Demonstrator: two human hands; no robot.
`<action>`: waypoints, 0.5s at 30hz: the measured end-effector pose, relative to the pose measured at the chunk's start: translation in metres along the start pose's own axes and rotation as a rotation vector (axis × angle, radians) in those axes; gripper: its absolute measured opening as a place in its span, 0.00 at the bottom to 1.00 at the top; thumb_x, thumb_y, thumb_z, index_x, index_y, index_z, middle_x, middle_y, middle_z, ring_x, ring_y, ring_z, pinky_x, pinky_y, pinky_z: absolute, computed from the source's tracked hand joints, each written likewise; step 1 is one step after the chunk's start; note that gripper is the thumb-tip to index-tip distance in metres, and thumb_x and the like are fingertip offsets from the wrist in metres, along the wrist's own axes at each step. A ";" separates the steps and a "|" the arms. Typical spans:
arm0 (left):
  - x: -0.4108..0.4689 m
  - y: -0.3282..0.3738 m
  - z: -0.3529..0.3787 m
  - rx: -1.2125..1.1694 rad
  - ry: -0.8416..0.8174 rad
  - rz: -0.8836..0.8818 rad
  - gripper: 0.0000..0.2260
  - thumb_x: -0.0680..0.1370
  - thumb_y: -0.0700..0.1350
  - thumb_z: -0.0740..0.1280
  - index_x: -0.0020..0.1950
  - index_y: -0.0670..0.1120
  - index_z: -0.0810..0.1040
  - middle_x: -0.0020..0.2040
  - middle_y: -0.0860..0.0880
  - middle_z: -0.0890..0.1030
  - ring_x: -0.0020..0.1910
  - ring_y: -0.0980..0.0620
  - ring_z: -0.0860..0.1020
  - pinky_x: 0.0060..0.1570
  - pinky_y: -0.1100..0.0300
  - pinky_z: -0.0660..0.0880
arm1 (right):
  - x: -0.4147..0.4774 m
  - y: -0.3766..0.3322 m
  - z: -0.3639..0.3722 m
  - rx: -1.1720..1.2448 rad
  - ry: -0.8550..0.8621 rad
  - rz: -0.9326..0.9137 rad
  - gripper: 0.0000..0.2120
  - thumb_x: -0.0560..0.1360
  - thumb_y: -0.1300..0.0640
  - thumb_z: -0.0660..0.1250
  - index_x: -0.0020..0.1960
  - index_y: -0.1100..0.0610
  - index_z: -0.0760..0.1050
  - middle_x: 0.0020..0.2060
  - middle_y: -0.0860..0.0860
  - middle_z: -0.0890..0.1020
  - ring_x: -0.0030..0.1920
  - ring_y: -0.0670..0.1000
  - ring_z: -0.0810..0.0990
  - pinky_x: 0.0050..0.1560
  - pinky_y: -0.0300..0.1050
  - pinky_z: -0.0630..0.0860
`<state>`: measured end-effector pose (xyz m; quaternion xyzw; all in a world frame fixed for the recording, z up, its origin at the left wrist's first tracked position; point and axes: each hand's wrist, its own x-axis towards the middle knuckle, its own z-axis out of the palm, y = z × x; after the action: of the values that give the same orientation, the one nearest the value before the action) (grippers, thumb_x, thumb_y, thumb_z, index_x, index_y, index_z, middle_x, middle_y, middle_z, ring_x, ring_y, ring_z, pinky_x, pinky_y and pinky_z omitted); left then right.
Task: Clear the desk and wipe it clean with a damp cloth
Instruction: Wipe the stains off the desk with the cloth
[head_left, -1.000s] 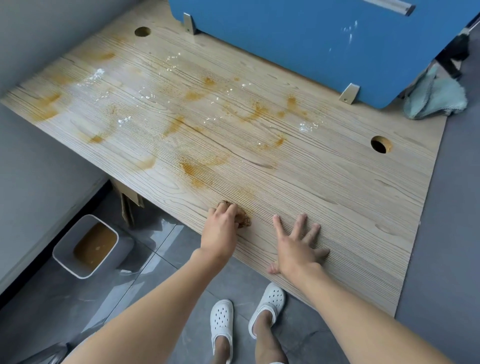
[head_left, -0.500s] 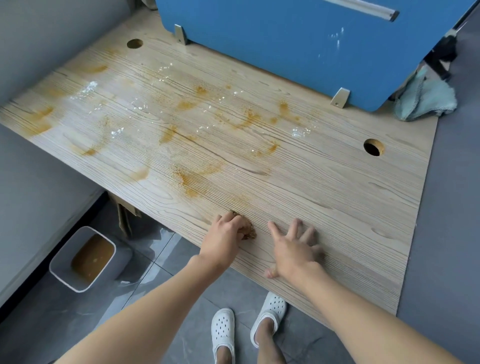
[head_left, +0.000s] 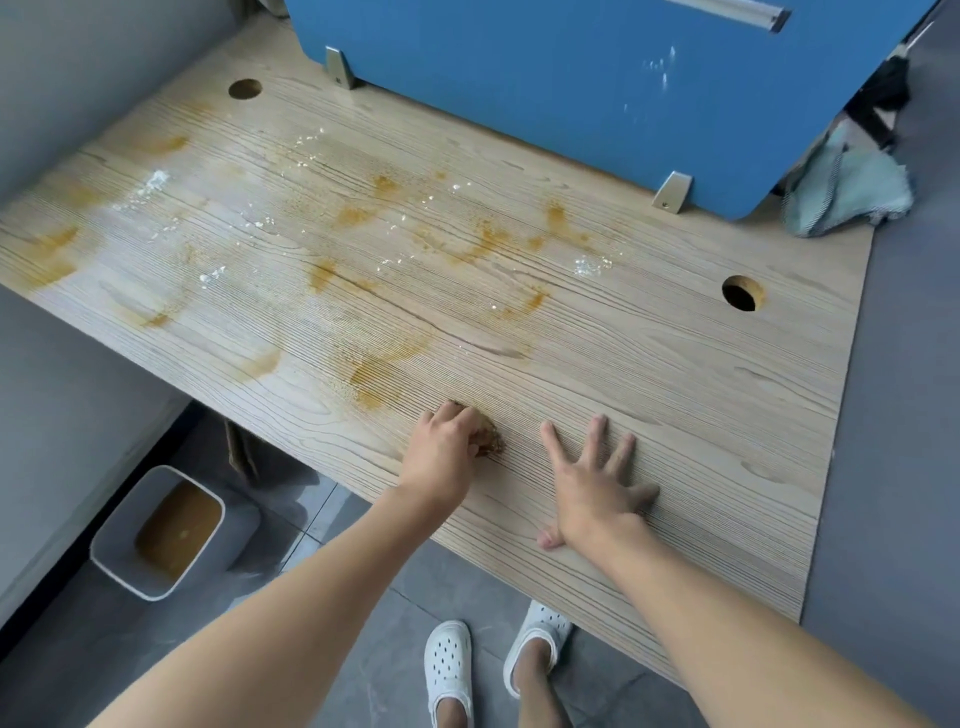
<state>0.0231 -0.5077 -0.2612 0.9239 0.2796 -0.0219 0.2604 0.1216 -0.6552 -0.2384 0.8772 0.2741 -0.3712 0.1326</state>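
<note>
Down near the front edge of the table (head_left: 675, 395), the left hand (head_left: 441, 454) curls its fingers round a small brown wad (head_left: 489, 441) that rests on the wood. Just beside it the right hand (head_left: 592, 486) lies flat, fingers spread, holding nothing. Beyond them orange-brown stains (head_left: 374, 374) and white crumbs (head_left: 587, 266) mark the surface. A teal cloth (head_left: 847, 195) (bunched, not folded) lies at the far right corner beside the blue partition (head_left: 571, 93).

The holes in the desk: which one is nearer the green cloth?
The right hole, close to the cloth. The other hole sits far away at the left end of the desk.
</note>
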 end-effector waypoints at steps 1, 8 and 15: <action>-0.004 -0.001 0.001 0.016 -0.008 0.038 0.13 0.76 0.33 0.63 0.55 0.46 0.79 0.47 0.52 0.72 0.45 0.47 0.69 0.45 0.55 0.67 | 0.000 -0.001 0.001 0.007 -0.004 0.001 0.66 0.65 0.40 0.79 0.75 0.37 0.25 0.75 0.62 0.26 0.75 0.73 0.32 0.64 0.83 0.56; 0.013 0.004 0.001 -0.019 0.028 0.009 0.12 0.78 0.33 0.64 0.57 0.46 0.79 0.51 0.49 0.77 0.47 0.48 0.70 0.45 0.57 0.65 | 0.004 0.000 0.002 0.024 -0.009 0.003 0.66 0.65 0.41 0.79 0.75 0.36 0.26 0.74 0.63 0.25 0.74 0.73 0.30 0.64 0.84 0.55; 0.001 0.004 0.003 0.018 -0.035 0.088 0.12 0.78 0.36 0.66 0.58 0.48 0.78 0.51 0.51 0.76 0.47 0.49 0.70 0.49 0.56 0.71 | 0.003 0.001 -0.002 -0.020 0.001 -0.011 0.64 0.65 0.38 0.78 0.77 0.37 0.28 0.76 0.62 0.29 0.76 0.74 0.35 0.65 0.81 0.60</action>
<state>0.0260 -0.5115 -0.2626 0.9370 0.2341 -0.0288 0.2578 0.1249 -0.6545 -0.2391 0.8746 0.2826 -0.3686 0.1392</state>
